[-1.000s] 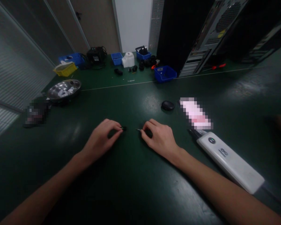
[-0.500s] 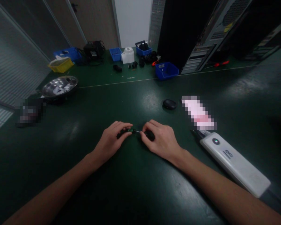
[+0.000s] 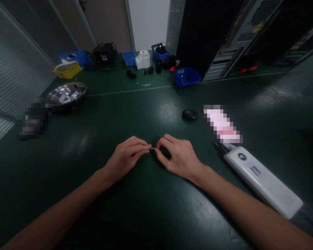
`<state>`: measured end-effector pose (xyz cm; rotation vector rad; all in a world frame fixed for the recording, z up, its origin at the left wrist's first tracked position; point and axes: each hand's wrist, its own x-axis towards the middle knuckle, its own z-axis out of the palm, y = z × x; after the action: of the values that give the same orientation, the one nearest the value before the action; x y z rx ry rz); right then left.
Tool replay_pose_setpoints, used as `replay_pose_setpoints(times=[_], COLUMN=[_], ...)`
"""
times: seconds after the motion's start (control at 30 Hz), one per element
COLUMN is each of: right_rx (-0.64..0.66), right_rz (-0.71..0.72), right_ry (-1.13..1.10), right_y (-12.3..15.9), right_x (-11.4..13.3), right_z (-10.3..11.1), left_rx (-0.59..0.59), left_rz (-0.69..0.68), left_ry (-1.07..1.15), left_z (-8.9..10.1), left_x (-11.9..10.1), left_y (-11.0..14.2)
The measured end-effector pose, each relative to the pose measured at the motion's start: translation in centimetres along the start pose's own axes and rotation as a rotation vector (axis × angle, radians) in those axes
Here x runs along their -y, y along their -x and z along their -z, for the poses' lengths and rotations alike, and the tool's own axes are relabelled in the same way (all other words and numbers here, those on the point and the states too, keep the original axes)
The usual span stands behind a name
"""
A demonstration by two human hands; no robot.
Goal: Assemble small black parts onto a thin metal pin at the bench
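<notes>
From my remote seat, I had the left hand [image 3: 127, 152] pinching a small dark piece [image 3: 150, 149] in its fingers, the right hand [image 3: 179, 155] a thin metal rod [image 3: 153, 148], end to end over the tabletop [image 3: 156, 208]. Seemingly aligning them, I needed steadiness next.

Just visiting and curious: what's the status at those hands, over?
Left hand pinching small dark piece; right hand pinching thin pale piece. Pieces close together, contact unclear. Black rounded object beyond right hand, apart.
</notes>
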<state>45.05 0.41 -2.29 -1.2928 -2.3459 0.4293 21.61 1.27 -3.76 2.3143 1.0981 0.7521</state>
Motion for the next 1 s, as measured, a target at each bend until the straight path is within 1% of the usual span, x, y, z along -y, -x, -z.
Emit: replay_pose_setpoints(times=[0.1, 0.23, 0.33, 0.5, 0.63, 0.73, 0.83, 0.9, 1.0], right_rx=[-0.003, -0.026, -0.017, -0.009, -0.016, -0.047, -0.078, -0.082, -0.069], right_rz=[0.019, 0.027, 0.061, 0.078, 0.035, -0.024, -0.074, -0.098, -0.125], right_ry=[0.001, -0.090, -0.133, -0.111, -0.101, -0.072, -0.011, 0.047, 0.135], right_y=[-0.1, -0.1, -0.1, -0.1, -0.1, -0.2, -0.3, -0.3, -0.2], right_x=[-0.1, -0.3, -0.4, -0.3, -0.2, -0.3, -0.6, -0.8, -0.8], right_z=[-0.1, -0.2, -0.3, -0.2, -0.2, -0.1, -0.1, -0.1, -0.2], left_rx=[-0.017, -0.079, -0.064, -0.051, -0.028, 0.028, 0.134, 0.210, 0.281], left_rz=[-0.066, -0.085, -0.108, -0.143, -0.082, -0.043, 0.000, 0.037, 0.070], left_ry=[-0.040, 0.043, 0.080, -0.016, -0.119, -0.211, -0.311, -0.368, -0.414], left_z=[-0.2, -0.1, -0.1, -0.2, -0.1, 0.1, 0.2, 0.2, 0.2], left_x=[0.1, 0.1, 0.0, -0.2, -0.2, -0.4, -0.7, -0.9, -1.0], left_y=[0.1, 0.0, 0.0, 0.2, 0.2, 0.2, 0.0, -0.2, -0.4])
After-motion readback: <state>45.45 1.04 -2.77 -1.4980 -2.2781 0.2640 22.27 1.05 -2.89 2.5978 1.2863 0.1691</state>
